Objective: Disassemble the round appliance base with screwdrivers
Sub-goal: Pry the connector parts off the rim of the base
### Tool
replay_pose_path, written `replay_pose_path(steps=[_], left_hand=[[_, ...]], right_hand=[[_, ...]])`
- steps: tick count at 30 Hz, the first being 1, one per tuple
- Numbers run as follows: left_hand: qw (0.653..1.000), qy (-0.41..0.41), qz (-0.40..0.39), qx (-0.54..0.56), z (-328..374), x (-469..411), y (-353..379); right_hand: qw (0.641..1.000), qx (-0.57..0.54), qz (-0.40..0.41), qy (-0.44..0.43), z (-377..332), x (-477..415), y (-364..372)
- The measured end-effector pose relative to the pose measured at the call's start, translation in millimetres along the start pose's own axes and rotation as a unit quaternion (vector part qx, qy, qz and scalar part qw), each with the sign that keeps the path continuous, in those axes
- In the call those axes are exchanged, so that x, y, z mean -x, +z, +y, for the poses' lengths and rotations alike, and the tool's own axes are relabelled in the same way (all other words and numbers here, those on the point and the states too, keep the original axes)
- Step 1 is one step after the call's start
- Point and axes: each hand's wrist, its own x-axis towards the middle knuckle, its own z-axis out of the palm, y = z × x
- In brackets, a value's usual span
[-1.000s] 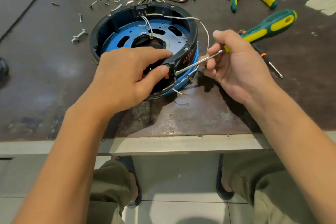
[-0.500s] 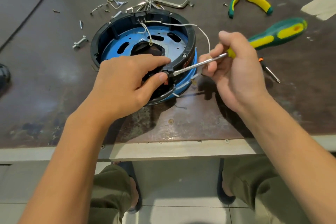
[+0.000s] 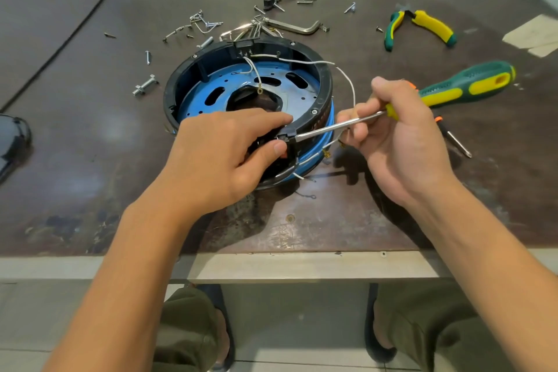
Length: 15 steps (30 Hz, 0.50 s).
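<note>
Round appliance base [image 3: 324, 90]: a black plastic ring over a glossy blue perforated metal plate [image 3: 223, 78]. It sits just above the middle of the frame on the dark, scuffed bench [image 3: 90, 118].

My left hand [image 3: 211, 157] lies over the near rim, fingers [image 3: 265, 118] and thumb pinching a small black plastic block [image 3: 287, 137] on the ring. My right hand [image 3: 401, 142] is curled round the chrome shaft of the green-and-yellow rubber-grip screwdriver [image 3: 465, 84], tip set against that block from the right.

Reads as freeing this block. Best to seat the tip square, lever gently and brace the ring, since the plastic looks brittle. Mind the thin white wires [image 3: 302, 61] looping past the shaft.

Further out:
- loose steel screws [image 3: 208, 22], upper centre
- a bent hex key [image 3: 296, 28] beside them
- green-yellow pliers [image 3: 422, 27], upper right
</note>
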Motion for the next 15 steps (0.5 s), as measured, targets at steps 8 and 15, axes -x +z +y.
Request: replay_pose_path(steps=[8, 15], left_hand=[[1.0, -0.003, 0.001, 0.009, 1.4, 0.7, -1.4], [1.0, -0.006, 0.004, 0.022, 0.9, 1.5, -1.7]], right_hand=[[0.997, -0.005, 0.038, 0.068, -9.9, -14.5, 7.5], [0.996, 0.02, 0.022, 0.08, -10.4, -22.8, 11.0]])
